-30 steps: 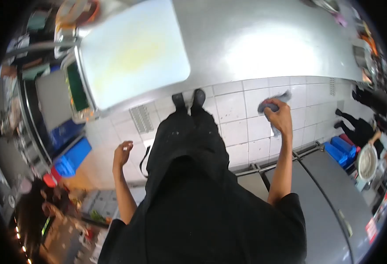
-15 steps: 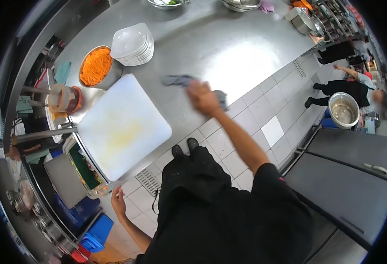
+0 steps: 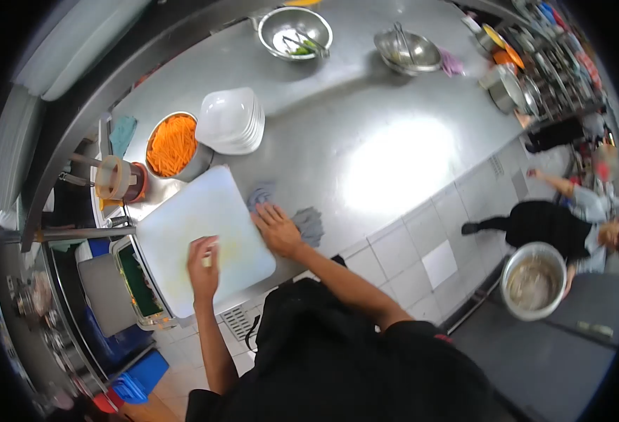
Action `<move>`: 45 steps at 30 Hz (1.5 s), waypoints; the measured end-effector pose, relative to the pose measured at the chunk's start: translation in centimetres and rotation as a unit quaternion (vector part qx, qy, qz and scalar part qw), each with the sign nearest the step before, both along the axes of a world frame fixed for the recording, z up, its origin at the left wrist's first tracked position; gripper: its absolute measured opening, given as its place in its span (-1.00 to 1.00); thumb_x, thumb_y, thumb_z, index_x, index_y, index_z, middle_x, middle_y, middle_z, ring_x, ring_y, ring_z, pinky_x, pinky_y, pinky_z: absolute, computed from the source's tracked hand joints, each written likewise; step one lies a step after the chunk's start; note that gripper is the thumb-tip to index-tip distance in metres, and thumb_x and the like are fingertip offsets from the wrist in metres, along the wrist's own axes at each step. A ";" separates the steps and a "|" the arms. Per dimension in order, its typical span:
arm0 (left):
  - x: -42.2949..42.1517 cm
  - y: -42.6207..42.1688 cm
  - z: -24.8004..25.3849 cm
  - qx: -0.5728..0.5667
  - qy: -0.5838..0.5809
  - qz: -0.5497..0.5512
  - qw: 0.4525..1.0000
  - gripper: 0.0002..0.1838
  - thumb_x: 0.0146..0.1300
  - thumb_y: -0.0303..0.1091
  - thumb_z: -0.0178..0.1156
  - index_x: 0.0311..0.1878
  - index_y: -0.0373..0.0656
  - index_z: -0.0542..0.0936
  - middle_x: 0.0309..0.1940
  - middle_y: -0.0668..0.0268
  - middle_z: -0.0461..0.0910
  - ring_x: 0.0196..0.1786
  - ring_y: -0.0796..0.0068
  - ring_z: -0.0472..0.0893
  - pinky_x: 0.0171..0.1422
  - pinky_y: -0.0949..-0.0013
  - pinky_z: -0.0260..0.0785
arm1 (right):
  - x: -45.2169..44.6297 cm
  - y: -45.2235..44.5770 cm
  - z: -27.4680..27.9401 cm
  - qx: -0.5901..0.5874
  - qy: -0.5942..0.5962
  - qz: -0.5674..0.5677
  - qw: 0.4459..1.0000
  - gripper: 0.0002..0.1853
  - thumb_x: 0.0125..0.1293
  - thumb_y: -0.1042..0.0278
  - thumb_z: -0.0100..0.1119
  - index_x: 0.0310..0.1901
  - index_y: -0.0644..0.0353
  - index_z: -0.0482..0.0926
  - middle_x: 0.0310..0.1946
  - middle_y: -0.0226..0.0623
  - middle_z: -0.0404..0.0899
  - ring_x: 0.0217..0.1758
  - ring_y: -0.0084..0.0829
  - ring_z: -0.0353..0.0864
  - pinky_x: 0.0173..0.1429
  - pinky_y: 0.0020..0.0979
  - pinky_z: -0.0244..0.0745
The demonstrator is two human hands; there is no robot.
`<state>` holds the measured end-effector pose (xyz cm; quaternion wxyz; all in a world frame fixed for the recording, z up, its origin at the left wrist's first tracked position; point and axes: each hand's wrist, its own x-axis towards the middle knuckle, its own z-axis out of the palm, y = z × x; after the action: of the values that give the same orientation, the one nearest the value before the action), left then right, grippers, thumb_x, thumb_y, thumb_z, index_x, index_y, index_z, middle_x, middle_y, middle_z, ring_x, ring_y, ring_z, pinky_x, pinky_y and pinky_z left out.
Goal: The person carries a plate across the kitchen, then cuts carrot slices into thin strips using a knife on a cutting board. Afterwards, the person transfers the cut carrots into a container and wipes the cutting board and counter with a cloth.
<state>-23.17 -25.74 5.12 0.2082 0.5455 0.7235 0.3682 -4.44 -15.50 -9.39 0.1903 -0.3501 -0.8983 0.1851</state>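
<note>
My right hand (image 3: 276,228) presses down on a grey-blue cloth (image 3: 309,225) at the right edge of a white cutting board (image 3: 182,218). Cloth sticks out on both sides of the hand, a bluish fold beyond the fingertips and a grey part by the wrist. Over the board, which has yellow stains, is my left hand (image 3: 204,266) with its fingers curled in. Something small and pale shows at those fingers, too blurred to name.
Past the board stand a pot of orange carrot strips (image 3: 172,146) and stacked white square bowls (image 3: 232,119). Metal bowls (image 3: 295,32) sit at the table's far side. On the right, a person (image 3: 548,225) is near a large metal pot (image 3: 533,281).
My right hand has drawn the cloth back toward the board's edge. My left hand has risen from beside the table to over the board. The view has shifted, showing more of the far side.
</note>
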 end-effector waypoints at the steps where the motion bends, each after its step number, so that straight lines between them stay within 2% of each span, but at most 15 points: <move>1: 2.3 2.1 0.5 0.032 0.038 -0.050 0.998 -0.80 0.33 -0.46 0.21 0.00 -0.12 0.64 -0.05 0.21 0.58 -0.09 0.32 0.64 -0.08 0.37 0.52 | 0.6 2.8 -0.2 0.010 0.007 0.016 1.000 -0.40 0.24 0.45 -0.01 0.37 0.26 0.32 0.40 -0.01 0.30 0.52 -0.04 0.19 0.56 0.03 0.02; 4: 6.3 4.6 0.9 0.045 0.063 -0.076 0.994 -0.80 0.30 -0.45 0.25 -0.01 -0.10 0.65 -0.06 0.23 0.58 -0.16 0.32 0.64 -0.12 0.38 0.50 | 6.2 11.6 -2.3 0.106 -0.035 0.016 0.994 -0.44 0.28 0.46 -0.03 0.36 0.21 0.33 0.38 -0.06 0.33 0.47 -0.08 0.26 0.52 0.09 0.05; 5: 7.0 4.4 0.8 0.044 0.049 -0.053 0.996 -0.79 0.29 -0.45 0.27 -0.02 -0.10 0.65 -0.06 0.24 0.58 -0.20 0.33 0.64 -0.14 0.38 0.49 | 9.2 15.1 -0.6 0.107 -0.114 -0.033 0.987 -0.43 0.30 0.49 -0.06 0.38 0.22 0.30 0.38 -0.05 0.33 0.47 -0.10 0.26 0.51 0.08 0.07; 7: 7.5 2.6 1.4 0.004 0.055 0.035 0.998 -0.80 0.29 -0.44 0.27 -0.02 -0.10 0.65 -0.06 0.25 0.59 -0.24 0.35 0.64 -0.17 0.38 0.48 | 16.6 22.5 -1.8 0.226 -0.090 -0.112 0.963 -0.50 0.34 0.46 -0.09 0.33 0.21 0.35 0.29 -0.05 0.42 0.34 -0.08 0.40 0.40 -0.03 0.26; 10: 5.9 -1.4 1.3 -0.018 0.059 0.159 0.985 -0.80 0.29 -0.43 0.28 -0.03 -0.08 0.66 -0.09 0.25 0.61 -0.31 0.42 0.63 -0.24 0.39 0.45 | 25.2 30.1 -1.4 0.158 -0.023 -0.260 0.952 -0.57 0.40 0.39 -0.12 0.29 0.16 0.36 0.21 -0.04 0.45 0.20 -0.05 0.48 0.22 0.06 0.33; 11: 5.0 -2.6 1.2 -0.026 0.063 0.221 0.973 -0.81 0.30 -0.43 0.27 -0.03 -0.08 0.65 -0.10 0.26 0.61 -0.32 0.45 0.63 -0.26 0.41 0.44 | 26.5 31.1 1.3 0.048 -0.076 -0.340 0.936 -0.57 0.42 0.29 -0.09 0.30 0.09 0.35 0.24 -0.03 0.43 0.29 -0.02 0.42 0.30 0.15 0.22; 13: 3.3 -4.0 0.9 -0.013 0.014 0.329 0.944 -0.84 0.36 -0.40 0.23 -0.02 -0.11 0.63 -0.13 0.30 0.64 -0.33 0.55 0.62 -0.30 0.47 0.43 | 30.5 33.3 -0.5 0.062 -0.146 -0.395 0.905 -0.44 0.43 0.05 -0.03 0.42 -0.04 0.24 0.37 0.14 0.24 0.49 0.11 0.11 0.41 0.49 -0.19; 15: -0.2 -3.9 -1.3 0.081 -0.041 0.346 0.934 -0.83 0.39 -0.34 0.21 -0.01 -0.15 0.60 -0.13 0.34 0.64 -0.32 0.58 0.61 -0.31 0.52 0.42 | 30.8 33.6 -0.5 0.105 -0.211 -0.427 0.873 -0.35 0.38 -0.02 0.10 0.44 -0.05 0.21 0.41 0.11 0.19 0.49 0.13 0.13 0.36 0.53 -0.13; 16: -1.1 -2.8 -1.0 0.088 -0.098 0.366 0.921 -0.78 0.39 -0.30 0.22 0.02 -0.14 0.57 -0.14 0.33 0.63 -0.31 0.58 0.61 -0.30 0.52 0.43 | 30.1 32.7 0.4 0.114 -0.209 -0.415 0.878 -0.35 0.38 -0.02 0.10 0.44 -0.05 0.21 0.41 0.11 0.19 0.49 0.13 0.13 0.36 0.53 -0.13; 18: -3.1 0.8 -0.7 0.110 -0.226 0.368 0.895 -0.69 0.37 -0.21 0.26 0.09 -0.10 0.52 -0.16 0.31 0.60 -0.29 0.57 0.62 -0.28 0.53 0.44 | 27.4 29.7 1.9 0.179 -0.027 -0.342 0.922 -0.38 0.32 0.07 0.24 0.36 0.04 0.34 0.34 0.04 0.35 0.41 0.06 0.31 0.39 0.33 0.09; 22: -6.4 10.8 -3.4 0.088 -0.353 0.335 0.869 -0.40 0.24 -0.08 0.38 0.21 -0.12 0.35 -0.09 0.18 0.55 -0.26 0.46 0.66 -0.24 0.45 0.49 | 18.1 19.5 3.6 -0.039 0.168 -0.217 0.961 -0.58 0.33 0.24 0.29 0.15 0.24 0.52 0.01 0.01 0.63 0.14 -0.16 0.61 0.22 -0.27 0.45; 27: -8.8 18.3 -7.7 0.174 -0.407 0.352 0.825 -0.44 0.21 -0.21 0.39 0.08 -0.26 0.29 -0.18 0.13 0.55 -0.33 0.40 0.67 -0.25 0.40 0.58 | 11.6 7.9 8.2 -0.229 0.166 -0.189 0.941 -0.55 0.34 0.26 0.27 0.20 0.25 0.47 -0.16 -0.07 0.71 -0.02 -0.19 0.70 0.14 -0.25 0.51; 33: -13.3 21.6 -7.3 0.216 -0.481 0.446 0.723 -0.80 0.07 -0.47 0.17 -0.28 -0.30 0.38 -0.52 0.15 0.53 -0.67 0.40 0.55 -0.57 0.31 0.55 | 8.6 4.5 7.8 -0.337 0.182 -0.176 0.907 -0.60 0.37 0.28 0.24 0.17 0.26 0.49 -0.21 -0.06 0.71 -0.10 -0.31 0.72 0.08 -0.31 0.56; 40: -16.5 14.7 -3.5 0.205 -0.470 0.392 0.764 -0.84 0.03 -0.47 0.14 -0.36 -0.26 0.37 -0.56 0.25 0.46 -0.69 0.46 0.50 -0.60 0.35 0.52 | 3.4 5.1 12.7 -0.288 0.176 -0.121 0.934 -0.66 0.39 0.26 0.21 0.12 0.24 0.54 -0.23 -0.07 0.72 -0.07 -0.31 0.72 -0.03 -0.30 0.60; 45: -13.6 4.4 -3.8 0.186 -0.462 0.363 0.788 -0.84 0.13 -0.52 0.08 -0.42 -0.09 0.30 -0.61 0.35 0.38 -0.68 0.54 0.40 -0.62 0.40 0.47 | -1.5 4.5 12.9 -0.376 0.230 -0.021 0.897 -0.66 0.45 0.29 0.15 0.15 0.27 0.48 -0.24 -0.16 0.70 -0.19 -0.39 0.71 -0.04 -0.40 0.58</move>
<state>-36.74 -21.34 1.33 0.2632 0.0359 0.6036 0.7517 -5.96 -10.99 3.48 0.2498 -0.3616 -0.6851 0.5809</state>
